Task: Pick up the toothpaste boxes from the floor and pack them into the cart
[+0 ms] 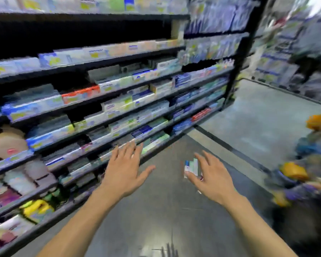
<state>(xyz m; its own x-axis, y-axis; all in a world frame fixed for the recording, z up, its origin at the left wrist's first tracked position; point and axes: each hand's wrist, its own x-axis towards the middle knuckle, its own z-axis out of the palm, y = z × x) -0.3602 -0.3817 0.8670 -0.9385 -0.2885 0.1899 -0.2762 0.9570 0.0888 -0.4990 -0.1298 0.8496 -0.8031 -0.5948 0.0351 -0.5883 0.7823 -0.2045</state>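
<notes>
Grey floor (258, 112), toothpaste boxes (191, 166) seemingly beside right hand (213, 179).

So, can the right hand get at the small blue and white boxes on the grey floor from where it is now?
Probably yes. The right hand is spread open right beside the small blue and white boxes on the grey floor, and nothing lies between them. The picture is blurred, so whether it touches them is unclear.

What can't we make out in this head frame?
- Small white-and-blue toothpaste boxes: motion blur, partly behind right hand; count and contact unclear.
- Cart with orange and blue goods: blurred, cut off by right edge.
- Left hand: open, empty.
- Shelf labels: unreadable blur.
</notes>
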